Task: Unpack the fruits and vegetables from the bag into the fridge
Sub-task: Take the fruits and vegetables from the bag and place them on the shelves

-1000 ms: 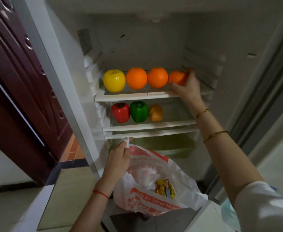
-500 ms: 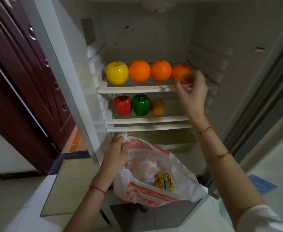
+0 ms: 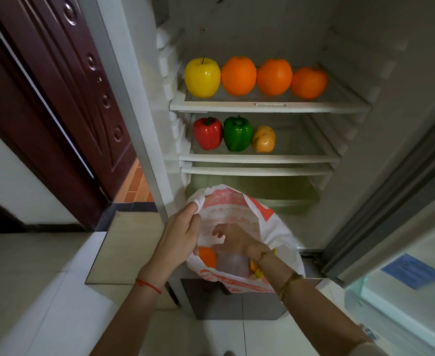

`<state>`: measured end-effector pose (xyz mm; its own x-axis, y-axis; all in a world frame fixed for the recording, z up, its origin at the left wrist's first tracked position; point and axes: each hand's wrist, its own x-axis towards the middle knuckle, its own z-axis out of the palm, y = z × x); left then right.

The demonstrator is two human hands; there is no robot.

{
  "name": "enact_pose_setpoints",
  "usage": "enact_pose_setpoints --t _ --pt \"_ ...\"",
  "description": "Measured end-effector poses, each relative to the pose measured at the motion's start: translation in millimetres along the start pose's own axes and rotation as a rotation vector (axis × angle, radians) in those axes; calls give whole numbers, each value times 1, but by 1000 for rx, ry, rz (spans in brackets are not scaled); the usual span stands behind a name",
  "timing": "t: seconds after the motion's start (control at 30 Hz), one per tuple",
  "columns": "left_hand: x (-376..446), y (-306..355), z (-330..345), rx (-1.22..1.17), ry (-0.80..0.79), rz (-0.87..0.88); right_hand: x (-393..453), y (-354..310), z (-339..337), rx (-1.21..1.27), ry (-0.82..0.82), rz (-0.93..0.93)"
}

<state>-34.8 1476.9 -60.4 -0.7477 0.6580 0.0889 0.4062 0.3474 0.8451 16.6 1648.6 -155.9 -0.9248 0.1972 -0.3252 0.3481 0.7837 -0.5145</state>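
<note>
Left hand: the left hand [image 3: 178,237], low centre of the frame, pinches the bag's rim, holding the mouth up and wide.
Right hand: the right hand [image 3: 233,240] reaches down into the mouth, fingers spread and loose, nothing in them that I can see.
Bag: the plastic bag [image 3: 283,235], white with red print, thin and crinkly, sags just below the fridge shelves; an orange fruit [image 3: 207,256] shows inside by the left wrist, and something yellow at the right edge is too hidden to name.
Doing it well: I'd keep the rim taut so the mouth stays wide, and cup one piece fully before lifting.
Upper shelf: the upper shelf [image 3: 270,107], upper centre, carries a glossy yellow apple [image 3: 202,77] and three oranges [image 3: 274,77] in a row.
Lower shelf: a red pepper [image 3: 208,133], a green pepper [image 3: 237,134] and a small orange-yellow piece [image 3: 264,139] sit together at its left, with room to the right.
</note>
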Motion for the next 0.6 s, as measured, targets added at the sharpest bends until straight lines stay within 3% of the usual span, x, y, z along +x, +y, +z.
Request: enact_pose_setpoints --t 0.07,0.17,0.27,0.6 --pt "-5 -3 -3 14 4 -8 6 3 21 84 -82 76" --pt "-8 -6 -5 47 15 -23 15 3 45 161 -61 187" --pt "-10 -7 -7 31 23 -21 24 2 62 47 -114 159" --pt "-8 -5 -14 46 45 14 33 -1 84 129 -38 164"
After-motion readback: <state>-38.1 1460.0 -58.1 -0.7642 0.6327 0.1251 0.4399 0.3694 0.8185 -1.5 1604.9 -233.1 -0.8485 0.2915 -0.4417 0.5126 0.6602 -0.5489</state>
